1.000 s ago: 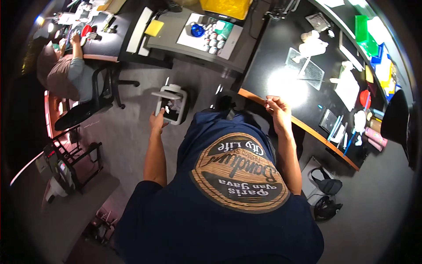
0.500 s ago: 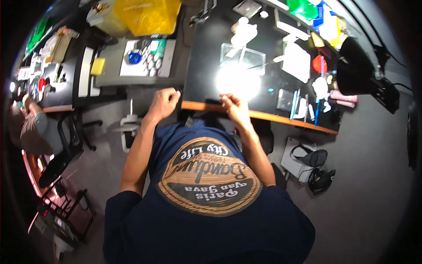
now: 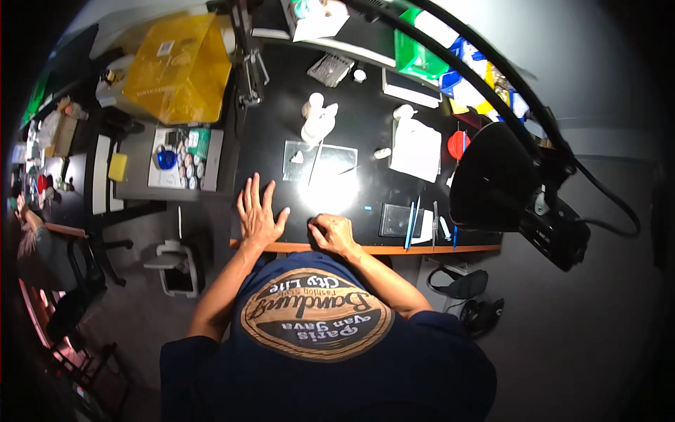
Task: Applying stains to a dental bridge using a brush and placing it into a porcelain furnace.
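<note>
My left hand [image 3: 260, 219] lies flat with fingers spread on the black table [image 3: 260, 148], near its orange front edge. To its right, my right hand [image 3: 332, 233] rests at the same edge with curled fingers. Whatever it may hold is hidden inside the fingers. Just beyond the hands, a bright lamp glare covers part of a clear rectangular plate [image 3: 342, 157]. A small white piece [image 3: 298, 157] and a thin stick lie on that plate. Behind it stand white bottles [image 3: 319, 123]. Right of my right hand are a dark flat case [image 3: 395, 219] and slim blue tools [image 3: 410, 226].
A black lamp head [image 3: 485, 179] on a jointed arm hangs over the table's right side. White sheets [image 3: 415, 151] lie near it. Far back sit a green bin [image 3: 420, 53] and a yellow bag [image 3: 179, 74]. Another person's arm [image 3: 31, 219] shows at the far left.
My view has shifted, and I am closer to the table. My left hand has gone from a closed fist to spread flat on the tabletop. My right hand stays curled, now at the edge.
</note>
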Motion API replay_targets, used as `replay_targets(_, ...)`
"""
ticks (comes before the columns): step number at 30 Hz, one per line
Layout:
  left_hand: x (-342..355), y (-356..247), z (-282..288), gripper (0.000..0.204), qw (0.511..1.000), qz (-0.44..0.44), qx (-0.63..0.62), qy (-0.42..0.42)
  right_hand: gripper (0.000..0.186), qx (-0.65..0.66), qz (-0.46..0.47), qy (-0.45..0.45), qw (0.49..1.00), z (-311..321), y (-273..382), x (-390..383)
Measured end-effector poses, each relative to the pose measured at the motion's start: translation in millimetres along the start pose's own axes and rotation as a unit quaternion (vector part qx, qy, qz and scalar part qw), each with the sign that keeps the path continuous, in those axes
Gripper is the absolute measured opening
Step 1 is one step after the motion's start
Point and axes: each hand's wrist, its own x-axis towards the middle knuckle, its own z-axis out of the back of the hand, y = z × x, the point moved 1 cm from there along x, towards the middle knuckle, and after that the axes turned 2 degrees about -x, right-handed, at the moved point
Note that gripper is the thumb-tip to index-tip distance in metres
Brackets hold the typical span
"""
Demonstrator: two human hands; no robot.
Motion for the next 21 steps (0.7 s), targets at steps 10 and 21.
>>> replay_targets(10, 16, 8, -16, 0.079, 0.964, 0.201, 0.059, -0.163, 0.023, -0.088, 0.027, -0.052, 0.994, -15, -10, 8)
replay_targets(21, -6, 2, -14, 0.082, 0.965, 0.218, -0.004, -0.144, 0.021, -0.100, 0.054, -0.047, 0.992, -17, -10, -2)
